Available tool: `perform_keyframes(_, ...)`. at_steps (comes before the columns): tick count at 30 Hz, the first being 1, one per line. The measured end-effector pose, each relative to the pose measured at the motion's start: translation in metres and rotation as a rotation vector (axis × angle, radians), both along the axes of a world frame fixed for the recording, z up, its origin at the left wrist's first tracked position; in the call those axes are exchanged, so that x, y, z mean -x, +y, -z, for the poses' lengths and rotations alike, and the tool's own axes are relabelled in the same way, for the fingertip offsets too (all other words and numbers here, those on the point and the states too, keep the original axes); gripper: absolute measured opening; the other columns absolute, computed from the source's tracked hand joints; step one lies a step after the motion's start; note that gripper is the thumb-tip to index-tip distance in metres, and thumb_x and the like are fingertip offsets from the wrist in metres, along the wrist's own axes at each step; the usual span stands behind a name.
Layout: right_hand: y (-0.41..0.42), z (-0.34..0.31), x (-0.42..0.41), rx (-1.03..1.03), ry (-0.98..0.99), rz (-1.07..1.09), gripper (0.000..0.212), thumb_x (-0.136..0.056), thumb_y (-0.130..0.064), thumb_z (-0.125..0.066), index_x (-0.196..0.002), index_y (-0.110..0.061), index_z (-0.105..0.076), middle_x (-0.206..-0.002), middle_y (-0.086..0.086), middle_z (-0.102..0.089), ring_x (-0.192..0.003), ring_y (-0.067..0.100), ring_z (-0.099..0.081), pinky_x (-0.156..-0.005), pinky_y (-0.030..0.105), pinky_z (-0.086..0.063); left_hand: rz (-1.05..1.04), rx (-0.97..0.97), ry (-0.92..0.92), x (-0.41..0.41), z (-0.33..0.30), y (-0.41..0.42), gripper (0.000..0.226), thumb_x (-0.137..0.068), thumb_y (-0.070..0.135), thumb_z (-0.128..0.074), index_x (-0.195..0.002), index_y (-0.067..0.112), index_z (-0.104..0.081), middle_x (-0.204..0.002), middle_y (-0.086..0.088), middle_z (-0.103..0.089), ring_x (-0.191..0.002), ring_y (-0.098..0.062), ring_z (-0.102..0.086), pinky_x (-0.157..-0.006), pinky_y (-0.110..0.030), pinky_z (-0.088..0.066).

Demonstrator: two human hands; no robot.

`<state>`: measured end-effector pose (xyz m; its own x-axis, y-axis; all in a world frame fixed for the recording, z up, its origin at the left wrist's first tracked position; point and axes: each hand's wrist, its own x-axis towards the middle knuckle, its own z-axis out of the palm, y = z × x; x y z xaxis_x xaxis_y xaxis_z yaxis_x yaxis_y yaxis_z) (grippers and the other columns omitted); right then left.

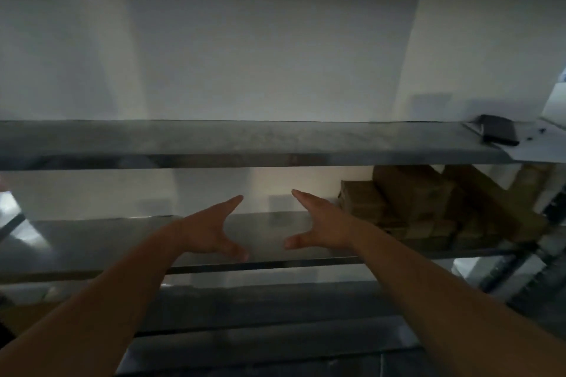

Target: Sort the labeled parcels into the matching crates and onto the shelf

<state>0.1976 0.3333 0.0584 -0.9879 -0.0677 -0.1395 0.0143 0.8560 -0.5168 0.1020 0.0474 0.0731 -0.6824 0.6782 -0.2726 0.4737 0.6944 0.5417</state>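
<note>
Head view shows our left hand (211, 231) and right hand (321, 226) spread flat and empty, palms facing across a gap over the metal shelf (92, 242), with stacked cardboard parcels (428, 208) just right of the right hand, so we should probably keep placements tight beside that stack.

Both forearms are bare, and the left hand (211, 229) and right hand (321, 223) wear nothing.
</note>
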Motion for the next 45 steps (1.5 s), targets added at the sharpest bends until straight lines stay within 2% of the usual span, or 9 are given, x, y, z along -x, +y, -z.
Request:
perform_keyframes(7, 0.119, 0.018, -0.013, 0.031, -0.031, 0.084, 0.145, -0.049, -0.102, -0.063, -0.166, -0.036, -0.007, -0.173, -0.006, -0.019, -0.152, 0.021, -0.031, -0.121, 0.046, -0.037, -0.002, -0.021, -0.002, 0.0, 0.027, 0.127, 0.131, -0.064, 0.075, -0.076, -0.161, 0.033, 0.002, -0.169, 0.008, -0.005, -0.152, -0.013, -0.015, -0.117, -0.029, -0.018)
perform_keyframes(11, 0.169, 0.033, -0.012, 0.08, -0.014, 0.125, 0.138, -0.056, -0.099, -0.063, -0.166, -0.034, -0.01, -0.168, -0.002, -0.031, -0.145, 0.018, -0.041, -0.119, 0.041, -0.041, 0.019, -0.06, -0.014, 0.0, 0.04, 0.176, 0.121, -0.07, 0.074, -0.071, -0.159, 0.041, 0.003, -0.169, 0.008, -0.003, -0.153, -0.016, -0.014, -0.121, -0.034, -0.02)
perform_keyframes(18, 0.225, 0.069, 0.012, 0.014, -0.07, 0.222, 0.112, -0.08, -0.09, -0.052, -0.165, -0.043, 0.004, -0.176, -0.003, -0.002, -0.156, 0.026, -0.025, -0.122, 0.046, -0.031, 0.031, -0.094, -0.017, 0.015, 0.07, 0.245, 0.103, -0.083, 0.061, -0.071, -0.157, 0.047, -0.001, -0.168, 0.004, -0.013, -0.15, -0.02, -0.022, -0.116, -0.032, -0.025)
perform_keyframes(24, 0.246, 0.095, 0.051, -0.004, -0.082, 0.288, 0.104, -0.085, -0.088, -0.046, -0.164, -0.044, 0.006, -0.176, -0.007, 0.002, -0.158, 0.025, -0.019, -0.122, 0.048, -0.028, 0.035, -0.097, -0.02, 0.046, 0.097, 0.293, 0.098, -0.086, 0.058, -0.07, -0.159, 0.043, -0.005, -0.167, 0.003, -0.02, -0.148, -0.022, -0.029, -0.113, -0.032, -0.03)
perform_keyframes(29, 0.259, 0.119, 0.083, -0.015, -0.123, 0.342, 0.1, -0.086, -0.088, -0.041, -0.164, -0.043, 0.003, -0.175, -0.011, 0.007, -0.16, 0.027, -0.013, -0.125, 0.053, -0.023, 0.071, -0.115, -0.026, 0.078, 0.119, 0.327, 0.108, -0.078, 0.046, -0.083, -0.158, 0.043, -0.01, -0.164, 0.005, -0.027, -0.144, -0.019, -0.034, -0.101, -0.025, -0.032)
perform_keyframes(37, 0.261, 0.132, 0.109, -0.069, -0.114, 0.391, 0.084, -0.098, -0.077, -0.036, -0.165, -0.044, 0.001, -0.174, -0.011, 0.013, -0.16, 0.035, 0.001, -0.127, 0.059, -0.013, 0.098, -0.11, -0.064, 0.111, 0.142, 0.367, 0.11, -0.078, 0.043, -0.083, -0.158, 0.047, -0.006, -0.16, 0.0, -0.036, -0.14, -0.026, -0.042, -0.104, -0.035, -0.043)
perform_keyframes(41, 0.26, 0.133, 0.112, -0.062, -0.076, 0.413, 0.075, -0.104, -0.066, -0.04, -0.166, -0.041, -0.007, -0.175, -0.008, 0.009, -0.159, 0.039, -0.005, -0.126, 0.057, -0.019, 0.103, -0.162, -0.101, 0.121, 0.148, 0.379, 0.098, -0.084, 0.034, -0.078, -0.157, 0.046, -0.013, -0.159, -0.001, -0.038, -0.139, -0.027, -0.044, -0.108, -0.042, -0.044)
perform_keyframes(43, 0.258, 0.135, 0.111, -0.052, -0.039, 0.412, 0.074, -0.104, -0.061, -0.047, -0.166, -0.038, -0.013, -0.174, -0.006, 0.007, -0.157, 0.038, -0.011, -0.126, 0.054, -0.024, 0.096, -0.189, -0.13, 0.123, 0.151, 0.382, 0.093, -0.083, 0.04, -0.076, -0.157, 0.042, -0.02, -0.158, -0.001, -0.041, -0.139, -0.026, -0.044, -0.11, -0.039, -0.042)
perform_keyframes(45, 0.256, 0.138, 0.11, -0.034, 0.008, 0.393, 0.08, -0.101, -0.057, -0.059, -0.166, -0.038, -0.016, -0.172, -0.003, 0.004, -0.156, 0.036, -0.018, -0.123, 0.051, -0.031, 0.055, -0.239, -0.164, 0.123, 0.154, 0.38, 0.097, -0.07, 0.054, -0.074, -0.155, 0.038, -0.029, -0.152, 0.001, -0.047, -0.134, -0.021, -0.049, -0.106, -0.036, -0.044)
